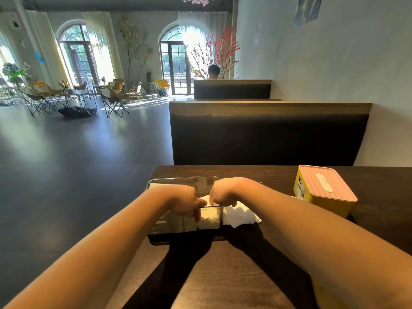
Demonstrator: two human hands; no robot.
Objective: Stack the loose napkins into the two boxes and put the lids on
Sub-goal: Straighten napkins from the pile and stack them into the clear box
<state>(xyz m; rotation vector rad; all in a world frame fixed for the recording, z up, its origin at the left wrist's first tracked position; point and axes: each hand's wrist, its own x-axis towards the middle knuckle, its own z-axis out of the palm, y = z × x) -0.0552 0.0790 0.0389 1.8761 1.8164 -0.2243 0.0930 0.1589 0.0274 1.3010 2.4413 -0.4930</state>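
A clear plastic box stands at the left edge of the dark wooden table, with white napkins stacked inside it. My left hand curls over the box's near rim, its fingers down on the napkins. My right hand is just right of it, fingers curled and pinching a napkin at the box's top. Loose white napkins lie on the table against the box's right side. A yellow box with a pink slotted lid sits closed at the right.
A black padded booth bench faces me across the table. The left table edge drops to a dark floor. A second bench with a seated person is farther back. Folding chairs stand across the room.
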